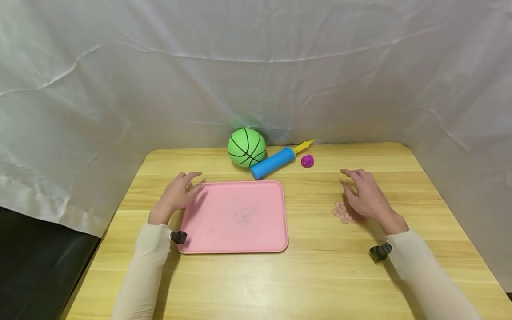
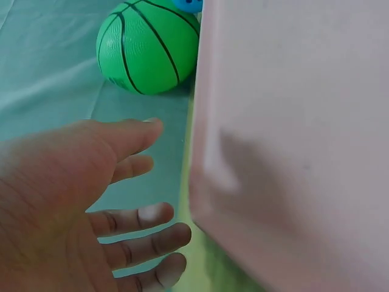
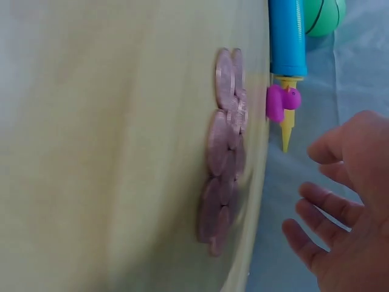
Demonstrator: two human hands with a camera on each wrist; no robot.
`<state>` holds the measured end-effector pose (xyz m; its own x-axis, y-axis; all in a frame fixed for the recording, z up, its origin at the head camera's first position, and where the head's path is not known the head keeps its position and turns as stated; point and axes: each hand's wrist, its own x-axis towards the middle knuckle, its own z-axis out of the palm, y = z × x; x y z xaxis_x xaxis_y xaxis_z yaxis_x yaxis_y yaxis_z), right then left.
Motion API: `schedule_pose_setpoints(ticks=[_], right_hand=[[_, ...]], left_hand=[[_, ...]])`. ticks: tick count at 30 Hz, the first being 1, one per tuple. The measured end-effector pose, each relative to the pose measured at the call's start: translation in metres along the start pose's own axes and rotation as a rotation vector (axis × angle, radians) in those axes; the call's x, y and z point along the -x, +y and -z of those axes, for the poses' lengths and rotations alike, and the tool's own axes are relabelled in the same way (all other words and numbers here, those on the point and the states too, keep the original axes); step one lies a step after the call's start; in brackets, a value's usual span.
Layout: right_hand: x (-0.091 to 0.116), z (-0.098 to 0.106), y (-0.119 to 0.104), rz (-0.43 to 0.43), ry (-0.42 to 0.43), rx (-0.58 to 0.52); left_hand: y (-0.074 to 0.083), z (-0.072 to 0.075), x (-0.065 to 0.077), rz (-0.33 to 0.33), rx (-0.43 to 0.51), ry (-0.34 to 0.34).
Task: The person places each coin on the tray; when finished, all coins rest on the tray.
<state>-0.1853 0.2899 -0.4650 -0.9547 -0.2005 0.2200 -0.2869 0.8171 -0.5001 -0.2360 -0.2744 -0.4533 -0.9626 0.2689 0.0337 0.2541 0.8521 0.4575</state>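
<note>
My left hand (image 1: 176,194) hovers over the left edge of a pink tray (image 1: 224,242), its fingers loosely bent around nothing. In the left wrist view the thumb and fingers are apart. Over on the right side, my right hand (image 1: 367,194) hangs above a small cluster of copper-coloured coins (image 1: 340,209), partly hiding them. The right wrist view shows the coins (image 3: 219,143) lying in overlapping groups, with the right fingers (image 3: 328,204) spread and holding nothing.
Behind the tray sit a green ball (image 1: 246,147) with black lines and a blue hand pump (image 1: 274,163) with a yellow nozzle. A small magenta toy (image 1: 307,161) lies beside the nozzle. A grey-white curtain (image 1: 272,89) stands along the back of the wooden table (image 1: 256,284).
</note>
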Motion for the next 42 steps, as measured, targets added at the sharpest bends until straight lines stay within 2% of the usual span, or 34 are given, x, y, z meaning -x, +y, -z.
schedule_pose_setpoints(ticks=[11, 19, 22, 32, 42], right_hand=[[0.022, 0.001, 0.005, -0.073, -0.09, 0.071], [0.027, 0.005, 0.009, -0.125, -0.152, 0.073], [0.028, 0.006, 0.01, -0.131, -0.15, 0.073], [0.028, 0.012, 0.011, -0.184, -0.127, 0.065], [0.026, 0.008, 0.005, -0.184, -0.125, 0.047]], left_hand=[[-0.015, -0.016, 0.013, -0.016, 0.074, 0.009], [-0.023, -0.022, 0.017, 0.042, 0.11, 0.023], [-0.022, -0.023, 0.016, 0.037, 0.124, 0.041], [-0.007, -0.024, 0.01, 0.003, 0.179, 0.044], [0.019, -0.04, 0.003, -0.077, 0.213, 0.011]])
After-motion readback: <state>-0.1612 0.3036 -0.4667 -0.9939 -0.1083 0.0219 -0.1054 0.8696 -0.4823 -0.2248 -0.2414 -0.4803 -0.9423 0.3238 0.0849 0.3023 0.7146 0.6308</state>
